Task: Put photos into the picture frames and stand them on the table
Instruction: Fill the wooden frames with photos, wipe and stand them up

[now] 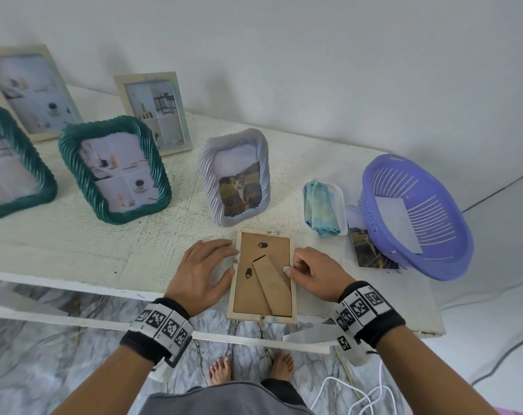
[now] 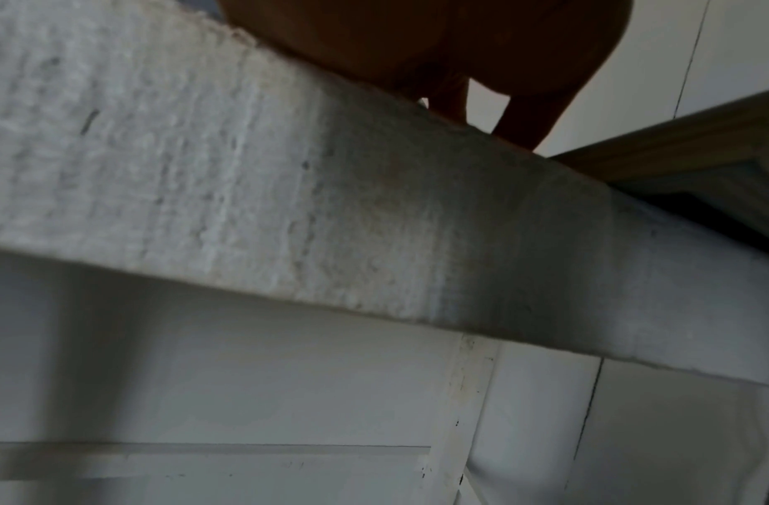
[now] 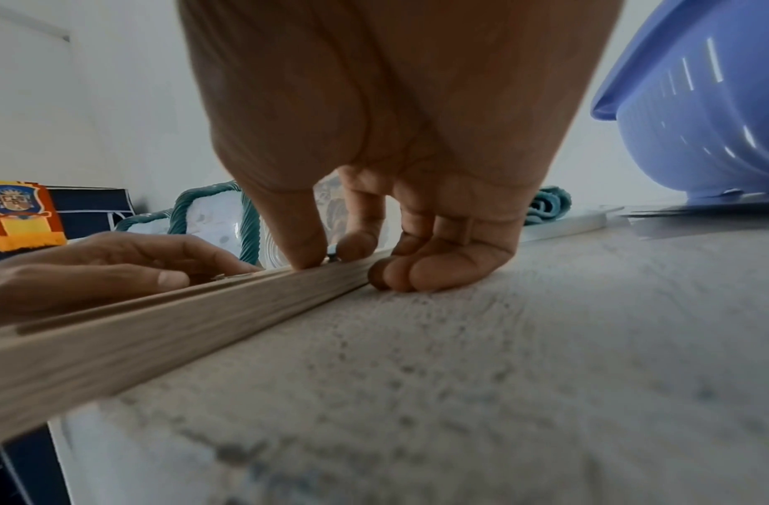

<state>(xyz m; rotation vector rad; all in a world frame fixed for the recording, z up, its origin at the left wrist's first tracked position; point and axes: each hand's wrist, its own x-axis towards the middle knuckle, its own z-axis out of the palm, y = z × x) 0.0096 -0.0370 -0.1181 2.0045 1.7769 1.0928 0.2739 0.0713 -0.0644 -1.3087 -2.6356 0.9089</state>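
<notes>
Head view, lower centre: wooden frame [image 1: 262, 275] lies face down at the table [image 1: 74, 250] edge. Left hand [image 1: 202, 272], fingers extended, braces its left rail; right hand [image 1: 312, 272] pinches a small tab [image 3: 333, 257] on the right rail. Advisable: keep the frame pressed flat while turning each tab fully over the backing board [image 1: 248, 295].

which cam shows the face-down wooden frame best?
Head view: the wooden frame lies back-up on the table, backing board, stand and clips all visible, left hand and right hand at its sides. Right wrist shows only one side edge; left wrist only a corner over the table edge.
</notes>
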